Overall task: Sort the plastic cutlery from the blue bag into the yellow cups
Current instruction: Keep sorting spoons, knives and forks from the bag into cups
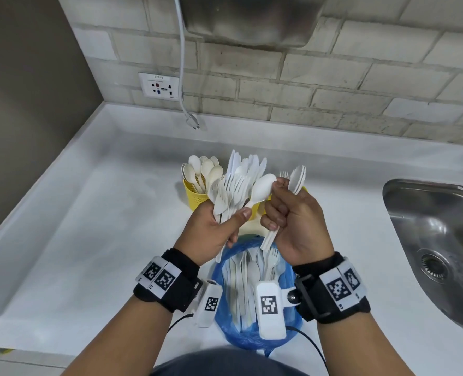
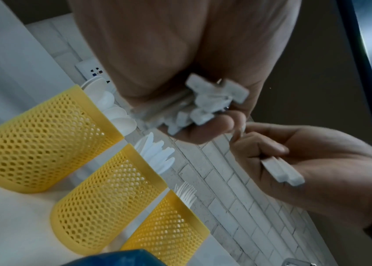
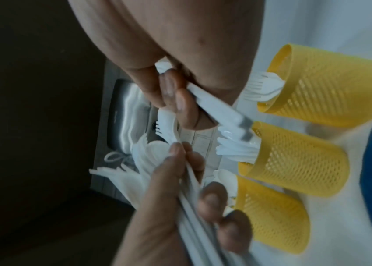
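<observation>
Left hand (image 1: 211,229) fingers curled round mixed cutlery (image 1: 233,191); right hand (image 1: 292,221) clutching spoons (image 1: 296,179). Light, stiff, slippery; grip handles.

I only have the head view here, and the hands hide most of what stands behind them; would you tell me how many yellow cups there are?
Observer: Three yellow perforated plastic cups stand in a row, plain in the left wrist view.
Operator: Thank you. What does each one hold?
Observer: The end cup holds white plastic spoons, the middle cup white knives, and the far cup white forks.
Operator: And how does the right hand grip its pieces?
Observer: The right hand curls its fingers round a small stack of flat white handles, whose ends stick out across the palm.
</observation>
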`<state>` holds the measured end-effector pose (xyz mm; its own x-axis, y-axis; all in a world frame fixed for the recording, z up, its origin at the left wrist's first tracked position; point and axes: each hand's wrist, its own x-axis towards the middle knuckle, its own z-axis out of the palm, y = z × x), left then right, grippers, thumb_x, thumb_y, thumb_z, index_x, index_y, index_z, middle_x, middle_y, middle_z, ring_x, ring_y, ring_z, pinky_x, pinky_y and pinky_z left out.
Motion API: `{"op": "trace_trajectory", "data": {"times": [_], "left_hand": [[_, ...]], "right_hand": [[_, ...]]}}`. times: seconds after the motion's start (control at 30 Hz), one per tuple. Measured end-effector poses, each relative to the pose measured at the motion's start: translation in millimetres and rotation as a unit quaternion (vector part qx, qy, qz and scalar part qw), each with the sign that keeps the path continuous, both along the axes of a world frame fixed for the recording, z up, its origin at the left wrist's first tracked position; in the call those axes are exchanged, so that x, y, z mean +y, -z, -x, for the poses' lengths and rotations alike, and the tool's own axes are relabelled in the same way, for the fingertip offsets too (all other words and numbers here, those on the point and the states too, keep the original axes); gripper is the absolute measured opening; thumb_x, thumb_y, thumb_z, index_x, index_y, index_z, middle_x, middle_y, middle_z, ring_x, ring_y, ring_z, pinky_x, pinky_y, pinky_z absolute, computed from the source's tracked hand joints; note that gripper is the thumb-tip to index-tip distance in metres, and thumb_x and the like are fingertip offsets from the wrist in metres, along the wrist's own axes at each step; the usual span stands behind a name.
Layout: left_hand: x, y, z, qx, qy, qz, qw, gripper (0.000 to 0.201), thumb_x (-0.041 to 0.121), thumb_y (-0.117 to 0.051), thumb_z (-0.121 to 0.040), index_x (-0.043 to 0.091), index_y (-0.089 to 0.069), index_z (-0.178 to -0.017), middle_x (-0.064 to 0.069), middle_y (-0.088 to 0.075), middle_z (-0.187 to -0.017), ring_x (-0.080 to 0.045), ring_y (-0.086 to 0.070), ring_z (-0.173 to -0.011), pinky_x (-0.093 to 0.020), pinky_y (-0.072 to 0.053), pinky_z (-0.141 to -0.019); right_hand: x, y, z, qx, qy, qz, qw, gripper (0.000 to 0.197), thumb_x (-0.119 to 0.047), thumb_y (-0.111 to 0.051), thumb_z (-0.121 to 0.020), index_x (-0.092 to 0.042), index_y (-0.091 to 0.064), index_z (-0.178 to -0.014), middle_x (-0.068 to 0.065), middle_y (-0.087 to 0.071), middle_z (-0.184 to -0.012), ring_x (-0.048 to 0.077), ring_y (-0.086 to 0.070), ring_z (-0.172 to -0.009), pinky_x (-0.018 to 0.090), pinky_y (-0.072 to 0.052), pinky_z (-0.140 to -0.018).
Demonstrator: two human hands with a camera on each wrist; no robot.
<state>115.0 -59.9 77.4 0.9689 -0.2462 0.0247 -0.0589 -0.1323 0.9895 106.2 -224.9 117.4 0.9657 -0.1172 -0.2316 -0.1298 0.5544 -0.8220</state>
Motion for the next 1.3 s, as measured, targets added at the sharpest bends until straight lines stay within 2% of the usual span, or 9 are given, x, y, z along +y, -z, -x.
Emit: {"op": "trace_trajectory", "data": {"times": [0.17, 0.43, 0.6, 0.7, 0.83, 0.9, 1.0, 1.1, 1.3], "left_hand": [[-6, -3, 0, -0.027, -0.015, -0.014, 0.999, 0.009, 0.026, -0.064, -0.1, 0.02, -0.067, -0.094, 0.0, -0.057, -0.052, -0.015, -0.054, -0.048, -0.026, -0.05, -0.056], [-3, -3, 0, -0.015, -0.013, 0.024, 1.0, 0.013, 0.017, -0.061, -0.102, 0.006, -0.066, -0.097, -0.007, -0.058, -0.058, -0.018, -0.054, -0.05, -0.03, -0.05, -0.059], [-10, -8, 5, -0.051, -0.003, 0.017, 0.999, 0.014, 0.005, -0.062, -0.099, 0.008, -0.067, -0.087, 0.004, -0.067, -0.062, -0.006, -0.06, -0.054, -0.023, -0.051, -0.059], [-13, -10, 6, -0.071, 0.008, 0.029, 0.997, 0.01, 0.002, -0.065, -0.096, 0.005, -0.07, -0.104, 0.018, -0.073, -0.079, 0.003, -0.068, -0.075, -0.01, -0.049, -0.07], [-13, -12, 7, -0.072, 0.014, 0.02, 0.997, 0.023, 0.007, -0.066, -0.097, 0.023, -0.067, -0.113, 0.03, -0.073, -0.092, 0.008, -0.068, -0.092, -0.006, -0.048, -0.077], [-13, -12, 8, -0.068, 0.018, 0.016, 0.997, 0.028, 0.012, -0.065, -0.098, 0.035, -0.065, -0.113, 0.028, -0.074, -0.097, -0.001, -0.071, -0.091, -0.013, -0.054, -0.076], [-11, -10, 8, -0.051, 0.013, 0.004, 0.999, 0.023, 0.02, -0.064, -0.1, 0.043, -0.07, -0.097, -0.003, -0.075, -0.083, -0.028, -0.069, -0.069, -0.04, -0.059, -0.068], [-6, -8, 6, -0.031, 0.007, 0.012, 0.999, 0.012, 0.023, -0.063, -0.1, 0.021, -0.066, -0.089, -0.005, -0.058, -0.054, -0.021, -0.055, -0.048, -0.042, -0.054, -0.058], [-3, -4, 1, -0.034, 0.041, 0.004, 0.999, 0.017, 0.032, -0.06, -0.101, 0.017, -0.065, -0.094, 0.0, -0.063, -0.066, -0.021, -0.051, -0.048, -0.04, -0.051, -0.058]], "right_hand": [[17, 9, 3, -0.021, -0.019, 0.144, 0.989, 0.012, -0.01, -0.063, -0.099, 0.001, -0.062, -0.105, 0.01, -0.057, -0.071, 0.014, -0.044, -0.05, 0.027, -0.031, -0.045], [15, 8, -4, -0.008, 0.02, 0.048, 0.999, 0.008, -0.007, -0.059, -0.101, -0.007, -0.055, -0.095, 0.004, -0.04, -0.06, 0.011, -0.034, -0.046, 0.024, -0.034, -0.043], [23, 10, -3, 0.001, 0.025, 0.058, 0.998, 0.023, -0.011, -0.061, -0.102, 0.005, -0.065, -0.116, 0.018, -0.067, -0.081, 0.018, -0.053, -0.053, 0.024, -0.044, -0.042], [26, 13, -6, 0.013, 0.038, 0.022, 0.999, 0.03, -0.016, -0.055, -0.105, 0.004, -0.065, -0.125, 0.025, -0.072, -0.114, 0.03, -0.073, -0.085, 0.033, -0.059, -0.064], [23, 18, -9, 0.038, 0.039, 0.015, 0.998, 0.036, -0.022, -0.048, -0.108, 0.007, -0.063, -0.124, 0.025, -0.072, -0.118, 0.04, -0.071, -0.11, 0.055, -0.055, -0.1], [19, 20, -11, 0.057, 0.044, 0.025, 0.997, 0.038, -0.025, -0.047, -0.108, 0.009, -0.062, -0.117, 0.024, -0.073, -0.113, 0.038, -0.073, -0.103, 0.055, -0.057, -0.096], [13, 10, -10, 0.054, 0.083, 0.036, 0.994, 0.029, -0.022, -0.046, -0.107, -0.004, -0.058, -0.088, 0.014, -0.062, -0.078, 0.027, -0.064, -0.07, 0.037, -0.058, -0.063], [6, -5, -9, -0.005, 0.151, 0.097, 0.984, 0.025, -0.022, -0.04, -0.108, -0.01, -0.05, -0.088, 0.007, -0.057, -0.065, 0.026, -0.059, -0.055, 0.039, -0.052, -0.061], [1, -23, -1, -0.151, 0.081, 0.305, 0.937, 0.018, -0.029, -0.059, -0.101, -0.022, -0.054, -0.086, -0.013, -0.044, -0.057, 0.01, -0.038, -0.046, 0.025, -0.033, -0.051]]}}
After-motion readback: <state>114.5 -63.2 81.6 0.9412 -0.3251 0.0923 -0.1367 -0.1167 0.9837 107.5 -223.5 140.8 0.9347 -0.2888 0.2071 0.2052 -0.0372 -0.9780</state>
